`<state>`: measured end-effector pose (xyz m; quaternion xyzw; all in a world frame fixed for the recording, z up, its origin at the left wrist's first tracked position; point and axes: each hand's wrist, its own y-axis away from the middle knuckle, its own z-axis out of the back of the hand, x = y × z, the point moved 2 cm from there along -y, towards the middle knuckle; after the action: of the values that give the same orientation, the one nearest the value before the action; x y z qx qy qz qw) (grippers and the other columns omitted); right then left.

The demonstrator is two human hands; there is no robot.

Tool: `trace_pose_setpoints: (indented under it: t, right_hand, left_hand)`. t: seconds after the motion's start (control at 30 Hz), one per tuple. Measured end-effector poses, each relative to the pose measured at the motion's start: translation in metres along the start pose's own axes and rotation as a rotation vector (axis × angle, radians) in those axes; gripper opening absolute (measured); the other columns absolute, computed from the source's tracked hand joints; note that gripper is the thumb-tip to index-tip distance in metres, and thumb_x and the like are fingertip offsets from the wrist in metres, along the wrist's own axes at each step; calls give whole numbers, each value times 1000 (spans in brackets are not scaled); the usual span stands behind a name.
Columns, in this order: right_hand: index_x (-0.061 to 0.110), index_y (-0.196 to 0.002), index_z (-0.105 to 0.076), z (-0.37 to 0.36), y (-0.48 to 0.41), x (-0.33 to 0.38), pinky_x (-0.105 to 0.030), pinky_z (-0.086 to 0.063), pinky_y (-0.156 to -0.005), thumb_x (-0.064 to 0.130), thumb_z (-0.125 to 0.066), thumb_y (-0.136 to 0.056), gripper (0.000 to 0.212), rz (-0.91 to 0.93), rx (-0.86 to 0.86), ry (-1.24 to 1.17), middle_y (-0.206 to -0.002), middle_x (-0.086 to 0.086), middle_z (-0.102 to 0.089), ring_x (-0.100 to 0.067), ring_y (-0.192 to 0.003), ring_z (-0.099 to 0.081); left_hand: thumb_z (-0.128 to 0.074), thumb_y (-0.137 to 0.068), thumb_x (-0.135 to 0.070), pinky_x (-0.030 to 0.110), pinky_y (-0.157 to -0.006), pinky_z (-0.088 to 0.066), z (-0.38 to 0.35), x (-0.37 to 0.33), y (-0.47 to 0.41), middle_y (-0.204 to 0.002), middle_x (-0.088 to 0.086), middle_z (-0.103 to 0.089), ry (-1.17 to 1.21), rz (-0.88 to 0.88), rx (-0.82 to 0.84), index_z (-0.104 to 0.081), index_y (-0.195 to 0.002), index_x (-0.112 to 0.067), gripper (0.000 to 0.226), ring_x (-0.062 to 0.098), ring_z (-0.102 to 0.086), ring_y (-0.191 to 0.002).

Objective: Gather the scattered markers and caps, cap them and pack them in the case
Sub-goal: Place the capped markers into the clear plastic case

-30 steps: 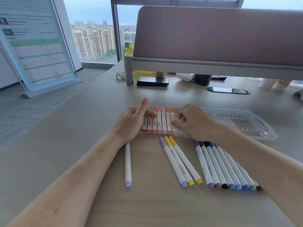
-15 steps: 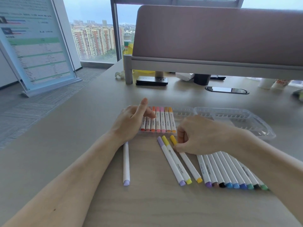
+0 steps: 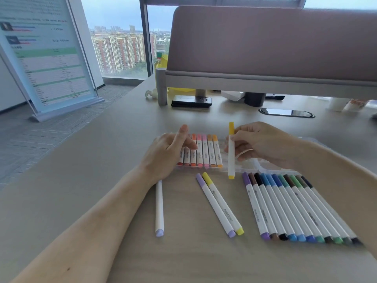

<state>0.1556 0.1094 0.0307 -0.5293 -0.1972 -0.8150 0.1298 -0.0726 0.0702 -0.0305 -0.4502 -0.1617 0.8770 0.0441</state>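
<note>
My right hand [image 3: 263, 142] holds a capped amber-yellow marker [image 3: 231, 158] nearly upright above the clear plastic case [image 3: 242, 170]. Several red, pink and orange markers [image 3: 204, 152] lie side by side in the case's left end. My left hand [image 3: 169, 154] rests on that end, fingers on the leftmost markers, thumb raised. On the desk in front lie a pale lilac marker [image 3: 159, 209], a purple and yellow pair [image 3: 219, 204], and a row of several capped markers [image 3: 295, 209] from purple through blues and greens to black.
A raised partition [image 3: 273, 48] on grey legs spans the back of the desk, with a black phone [image 3: 191, 101] and a dark cup [image 3: 255, 99] under it. A cable grommet [image 3: 286, 112] sits behind the case. A sign stand [image 3: 47, 58] is on the floor left.
My right hand left the case, dropped to the loose markers, picked up the amber-yellow one and lifted it over the case. My left hand stayed on the case.
</note>
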Motion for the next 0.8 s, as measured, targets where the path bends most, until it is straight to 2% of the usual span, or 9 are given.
trace_pose_setpoints:
  t: [0.1, 0.23, 0.43, 0.53, 0.6, 0.67, 0.8]
  right_hand:
    - [1, -110, -69, 9, -12, -3, -30, -59, -75, 9, -54, -104, 19, -19, -17, -46, -84, -6, -78, -11, -69, -70]
    - [1, -115, -68, 10, -27, -6, -28, -59, -70, 7, -56, -103, 18, -53, -39, -32, -87, -5, -79, -9, -70, -73]
    - [0, -103, -76, 3, -39, -5, -18, -56, -62, 13, -69, -97, 16, -63, -89, 70, -93, -10, -80, -8, -69, -71]
    - [1, -95, -78, 1, -43, -6, -21, -54, -66, 25, -77, -91, 24, -68, -148, 199, -79, -4, -80, -6, -60, -67]
    - [4, -87, -79, -1, -44, -5, -20, -50, -62, 34, -78, -89, 30, -69, -182, 308, -62, 4, -75, -3, -51, -62]
    - [7, -83, -78, -5, -43, -6, -17, -46, -55, 39, -77, -89, 33, -71, -182, 397, -56, 9, -71, 1, -44, -60]
    - [6, -82, -78, -8, -44, -10, -21, -49, -55, 45, -79, -86, 39, -68, -193, 467, -63, 6, -75, -7, -56, -66]
  left_hand:
    - [-15, -96, -69, 16, -86, -38, 0, 0, 0, -111, -12, -72, 2, 0, 4, -81, -88, -32, 76, 3, -62, -106]
    - [-15, -96, -69, 16, -83, -39, -1, 0, 0, -110, -10, -72, 3, 7, 5, -80, -87, -33, 75, 5, -62, -103]
    - [-15, -95, -71, 25, -88, -48, -2, 2, 0, -108, -10, -73, 3, 18, 2, -81, -87, -33, 76, 9, -65, -100]
    - [-15, -96, -71, 30, -91, -51, -1, 1, 0, -106, -10, -74, -1, 19, 2, -81, -87, -34, 76, 8, -66, -98]
    - [-15, -96, -70, 32, -92, -51, -1, 0, 1, -107, -9, -74, -9, 23, 0, -81, -88, -34, 76, 8, -66, -97]
    - [-15, -96, -71, 34, -91, -53, -1, -1, 2, -107, -9, -73, -4, 25, 3, -81, -88, -34, 76, 8, -66, -96]
    - [-15, -96, -71, 36, -91, -53, 0, -2, 3, -105, -10, -73, -3, 26, 3, -80, -87, -35, 75, 9, -66, -96]
